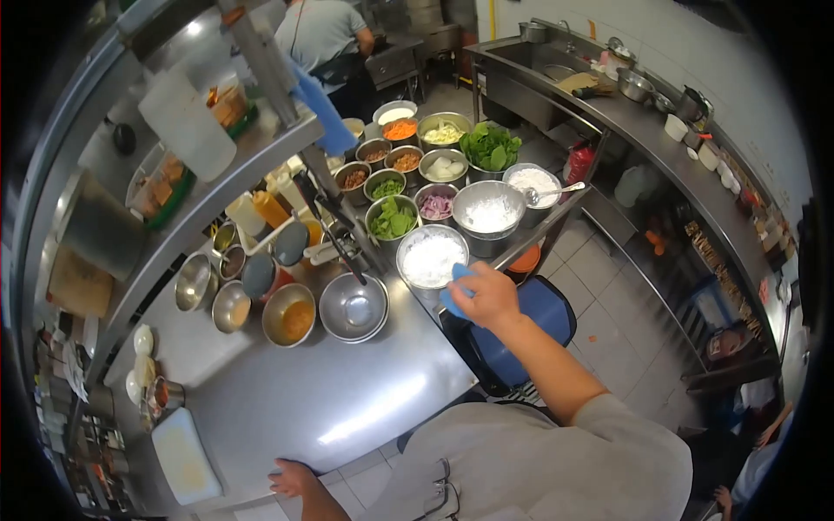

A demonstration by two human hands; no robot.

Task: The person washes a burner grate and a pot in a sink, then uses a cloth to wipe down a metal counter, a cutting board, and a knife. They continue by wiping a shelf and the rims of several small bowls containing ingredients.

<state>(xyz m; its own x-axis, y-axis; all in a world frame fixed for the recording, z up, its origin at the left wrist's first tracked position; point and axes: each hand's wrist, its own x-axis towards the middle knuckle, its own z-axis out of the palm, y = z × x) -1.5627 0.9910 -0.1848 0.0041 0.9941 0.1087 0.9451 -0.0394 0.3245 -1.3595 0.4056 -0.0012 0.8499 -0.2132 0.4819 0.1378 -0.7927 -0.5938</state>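
One blue cloth is bunched in the right hand, at the near rim of the steel bowl of white grains, on the edge of the steel surface. The grip is closed around the cloth, fingers curled over its top. Judged soft, light and limp; it will fold rather than resist, so a full-palm hold on the bunched middle suits it. The bowl beside it looks heavy when full and smooth-walled, likely to slide. The left hand lies flat on the near edge of the surface, fingers spread, holding nothing, near a white cutting board. Further bowls of greens and sauces stand beyond.
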